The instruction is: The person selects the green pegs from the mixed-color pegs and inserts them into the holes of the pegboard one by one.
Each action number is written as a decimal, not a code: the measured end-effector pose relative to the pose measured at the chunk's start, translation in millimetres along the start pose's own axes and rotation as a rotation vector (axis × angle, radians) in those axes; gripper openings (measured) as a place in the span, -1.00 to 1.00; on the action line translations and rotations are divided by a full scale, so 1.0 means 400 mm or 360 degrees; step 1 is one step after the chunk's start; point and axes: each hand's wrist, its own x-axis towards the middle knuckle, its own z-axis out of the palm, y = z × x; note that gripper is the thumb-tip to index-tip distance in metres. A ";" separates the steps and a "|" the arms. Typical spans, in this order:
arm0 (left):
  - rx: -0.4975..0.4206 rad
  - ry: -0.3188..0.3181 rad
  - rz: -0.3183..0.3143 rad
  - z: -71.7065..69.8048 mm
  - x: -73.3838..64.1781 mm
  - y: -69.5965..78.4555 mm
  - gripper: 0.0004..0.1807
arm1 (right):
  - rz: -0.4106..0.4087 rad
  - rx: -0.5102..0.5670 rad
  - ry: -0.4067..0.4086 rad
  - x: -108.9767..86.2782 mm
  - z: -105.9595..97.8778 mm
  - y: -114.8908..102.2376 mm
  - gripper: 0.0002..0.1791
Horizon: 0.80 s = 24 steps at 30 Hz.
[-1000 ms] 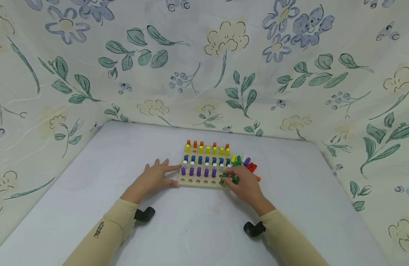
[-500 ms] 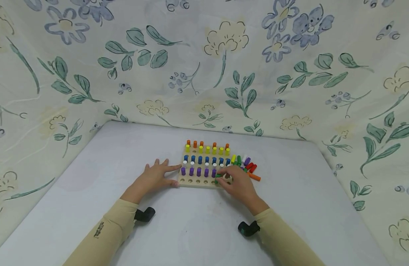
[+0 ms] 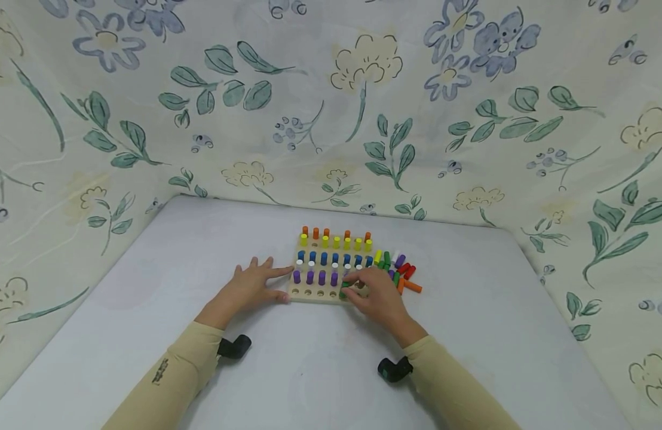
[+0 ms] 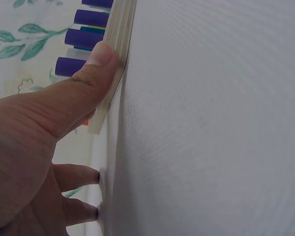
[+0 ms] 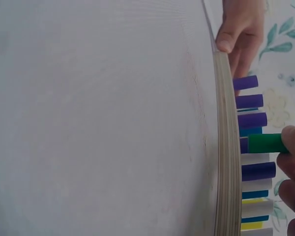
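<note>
A wooden peg board (image 3: 315, 297) lies on the table in the head view, with rows of orange, yellow, blue, white and purple pegs (image 3: 322, 278) standing in it. Its front row shows bare holes at the left. My right hand (image 3: 376, 298) pinches a green peg (image 5: 265, 143) between thumb and finger over this front row. In the right wrist view a small gap shows between the green peg's lower end and the board. My left hand (image 3: 251, 285) lies spread at the board's left side. Its thumb (image 4: 101, 54) presses the board's corner edge, while other fingertips touch the table.
Loose pegs lie in a pile right of the board, among them red pegs (image 3: 410, 272), orange pegs (image 3: 413, 286), a purple peg (image 3: 400, 261) and green pegs (image 3: 387, 258). A floral cloth (image 3: 336, 119) hangs behind the white table (image 3: 309, 370).
My right hand has moved left along the front row with the green peg, uncovering more of the loose pegs at the right. My left hand has stayed in place.
</note>
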 end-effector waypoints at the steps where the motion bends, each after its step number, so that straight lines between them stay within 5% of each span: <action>1: 0.0002 -0.0001 0.0000 0.001 0.000 0.000 -0.13 | -0.0015 -0.0016 0.0006 0.001 0.002 0.000 -0.77; 24: 0.0011 -0.0008 -0.0005 0.003 0.003 -0.005 -0.12 | -0.0119 -0.0083 -0.0014 0.038 0.038 -0.031 -0.76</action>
